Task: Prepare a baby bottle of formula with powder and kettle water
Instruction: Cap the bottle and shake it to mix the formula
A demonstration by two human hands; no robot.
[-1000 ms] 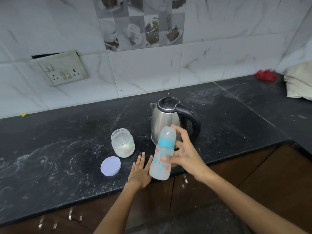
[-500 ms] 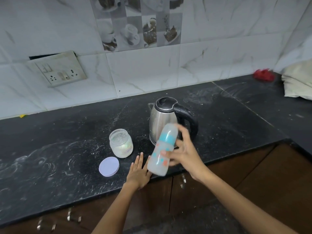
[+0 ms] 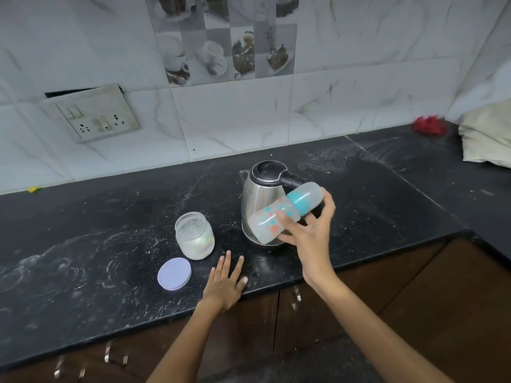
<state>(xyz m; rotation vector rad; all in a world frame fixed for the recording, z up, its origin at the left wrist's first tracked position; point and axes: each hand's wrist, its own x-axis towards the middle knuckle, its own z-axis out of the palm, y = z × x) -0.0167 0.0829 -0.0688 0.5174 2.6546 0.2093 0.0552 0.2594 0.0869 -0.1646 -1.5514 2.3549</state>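
A: Start with the big things. What is on the counter [image 3: 110, 258]?

B: A steel kettle [image 3: 261, 200] stands mid-counter, lid shut. To its left is an open jar [image 3: 195, 236] with white powder low in it, and the jar's lid [image 3: 174, 273] lies flat nearer the edge.

A: And the bottle [image 3: 279, 214]?

B: Up in the air, in front of the kettle, capped. The right hand [image 3: 307, 233] is wrapped around its lower half, thumb across the front, fingers [image 3: 327, 208] reaching up toward the blue collar.

A: Which way does it lie?

B: Strongly tipped. Its long axis runs from the base, low and left, to the cap, high and right, nearly sideways. The body looks cloudy white, so I would judge this a shake to mix.

A: The other hand?

B: The left hand [image 3: 225, 283] rests flat on the counter's edge, fingers spread, holding nothing. It sits just below and left of the bottle's base, close enough to steady it, but the right hand alone has the grip.
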